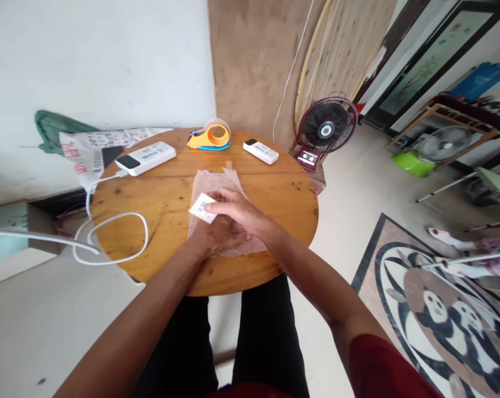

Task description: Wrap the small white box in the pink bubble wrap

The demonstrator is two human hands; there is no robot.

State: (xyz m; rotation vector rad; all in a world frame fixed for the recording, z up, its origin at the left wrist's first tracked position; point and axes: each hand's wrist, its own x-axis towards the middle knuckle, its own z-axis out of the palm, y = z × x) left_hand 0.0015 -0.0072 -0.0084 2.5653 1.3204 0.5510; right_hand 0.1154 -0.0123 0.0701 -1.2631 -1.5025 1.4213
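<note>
A pinkish bubble-wrap pouch lies on the round wooden table. Over it, my right hand pinches a small white printed card between thumb and fingers. Beneath it, my left hand rests on the pouch with its wrist crossed under the card; its fingers are partly hidden by my right hand, and whether they grip the pouch cannot be made out.
An orange and blue tape dispenser stands at the back of the table. White devices lie at the left and right, the left one with a white cable. A fan stands beyond the right edge.
</note>
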